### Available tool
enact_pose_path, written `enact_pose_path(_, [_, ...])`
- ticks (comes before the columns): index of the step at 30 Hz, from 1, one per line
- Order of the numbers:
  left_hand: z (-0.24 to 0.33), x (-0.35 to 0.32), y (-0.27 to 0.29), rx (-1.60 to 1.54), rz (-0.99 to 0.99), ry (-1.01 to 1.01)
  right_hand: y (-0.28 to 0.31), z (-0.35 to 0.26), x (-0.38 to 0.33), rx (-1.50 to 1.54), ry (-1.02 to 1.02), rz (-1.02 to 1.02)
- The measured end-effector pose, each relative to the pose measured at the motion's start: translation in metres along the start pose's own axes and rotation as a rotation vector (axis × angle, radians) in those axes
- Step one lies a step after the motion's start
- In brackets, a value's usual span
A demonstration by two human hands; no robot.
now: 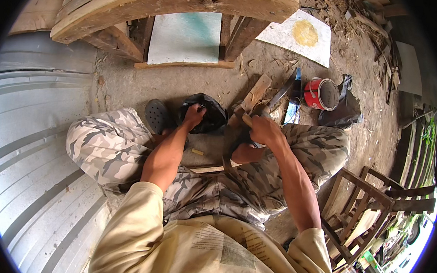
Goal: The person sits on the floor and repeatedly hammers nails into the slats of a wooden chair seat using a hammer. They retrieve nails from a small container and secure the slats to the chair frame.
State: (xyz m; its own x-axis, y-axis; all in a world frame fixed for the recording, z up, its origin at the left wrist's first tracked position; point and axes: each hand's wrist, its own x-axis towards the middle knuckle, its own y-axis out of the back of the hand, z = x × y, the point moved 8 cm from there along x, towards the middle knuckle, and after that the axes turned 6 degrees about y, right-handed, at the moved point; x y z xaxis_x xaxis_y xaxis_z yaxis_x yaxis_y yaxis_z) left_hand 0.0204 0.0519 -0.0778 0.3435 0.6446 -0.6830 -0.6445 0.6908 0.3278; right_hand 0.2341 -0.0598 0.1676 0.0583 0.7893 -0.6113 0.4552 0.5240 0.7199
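I sit low with my knees spread, in camouflage trousers. My left hand [194, 116] reaches into a crumpled black plastic bag [211, 112] on the ground by my dark perforated clog [156, 115], its fingers closed on the bag's edge. My right hand [264, 130] is closed around a short wooden handle [247, 119] whose end sticks out past my thumb; its head is hidden. Just beyond it a wooden plank [255, 93] lies at an angle on the dirt. A small wooden peg [198, 151] lies between my feet.
A red paint can [322, 94] stands by another black bag [349, 110], with a metal blade [281, 94] and a blue tool [296, 91] next to it. A curved wooden frame [176, 5] stands ahead, corrugated metal sheet [25, 141] at left, a wooden chair frame [368, 203] at right.
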Motion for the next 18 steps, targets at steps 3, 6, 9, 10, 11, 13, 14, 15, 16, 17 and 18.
enact_pose_path(3, [0.008, -0.005, 0.002, -0.100, -0.008, -0.008, -0.001, 0.001, 0.001, -0.018, 0.004, -0.010])
enact_pose_path(6, [0.009, 0.001, 0.003, -0.218, -0.030, -0.006, 0.000, 0.005, 0.007, -0.039, -0.007, -0.014])
enact_pose_path(9, [0.011, 0.004, 0.003, -0.316, -0.077, 0.036, -0.001, 0.008, 0.011, -0.044, -0.003, 0.005])
enact_pose_path(10, [0.012, 0.004, 0.003, -0.345, -0.094, 0.057, -0.002, 0.009, 0.011, -0.043, 0.002, 0.014])
enact_pose_path(11, [0.011, 0.002, 0.000, -0.413, -0.143, 0.108, 0.000, 0.008, 0.011, -0.044, 0.006, 0.016])
enact_pose_path(13, [0.011, -0.002, -0.005, -0.546, -0.240, 0.211, 0.005, 0.006, 0.009, -0.046, 0.013, 0.021])
enact_pose_path(14, [0.009, -0.002, -0.005, -0.563, -0.250, 0.228, 0.004, 0.007, 0.009, -0.044, 0.006, 0.023])
enact_pose_path(15, [0.007, -0.001, -0.004, -0.580, -0.260, 0.246, 0.001, 0.009, 0.010, -0.042, -0.001, 0.024])
enact_pose_path(16, [0.006, -0.001, -0.004, -0.596, -0.270, 0.263, 0.000, 0.011, 0.011, -0.040, -0.008, 0.025])
enact_pose_path(17, [0.005, -0.002, -0.003, -0.604, -0.271, 0.281, -0.001, 0.011, 0.012, -0.041, -0.011, 0.013])
enact_pose_path(18, [0.005, -0.002, -0.002, -0.612, -0.271, 0.299, -0.002, 0.011, 0.012, -0.041, -0.014, 0.002])
